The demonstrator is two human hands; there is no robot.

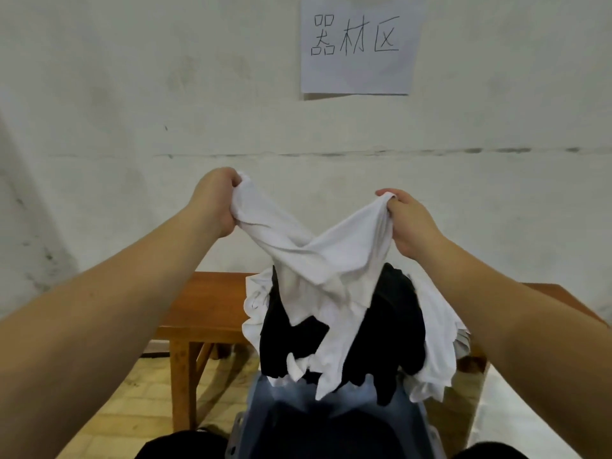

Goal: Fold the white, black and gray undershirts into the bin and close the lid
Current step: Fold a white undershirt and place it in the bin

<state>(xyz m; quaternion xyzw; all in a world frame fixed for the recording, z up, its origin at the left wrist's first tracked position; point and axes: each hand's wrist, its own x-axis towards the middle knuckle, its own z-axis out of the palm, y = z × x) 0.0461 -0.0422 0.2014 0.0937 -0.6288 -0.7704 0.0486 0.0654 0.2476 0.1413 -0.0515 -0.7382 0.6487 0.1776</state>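
I see the left hand (217, 202) at ten o'clock, fingers curled tight round one bunched end of the crumpled white cotton undershirt (318, 260), and the right hand (409, 223) at two o'clock pinching the other end between thumb and curled fingers. The cloth is lifted in front of the wall and hangs twisted between them, its loose tail drooping toward six o'clock. Beneath it lies a heap: a dark black undershirt (394, 326) draped over more white fabric (437, 352), with a sliver of grey striped cloth (462, 341) peeking out at four o'clock; I cannot tell whether that is the gray undershirt. The heap rests on the brown wooden tabletop (212, 303), covering its middle and hanging over the near edge, so the bare wood shows mostly toward nine o'clock and a small corner at three o'clock. At six o'clock, just under the hanging cloth, stands the bluish-grey plastic bin (265, 395), with dark contents that I cannot make out. Behind everything the scuffed whitewashed wall (132, 94) carries a white paper sheet with handwritten characters (359, 44) at one o'clock. Pale brick floor (132, 409) shows at seven o'clock, under the table legs.
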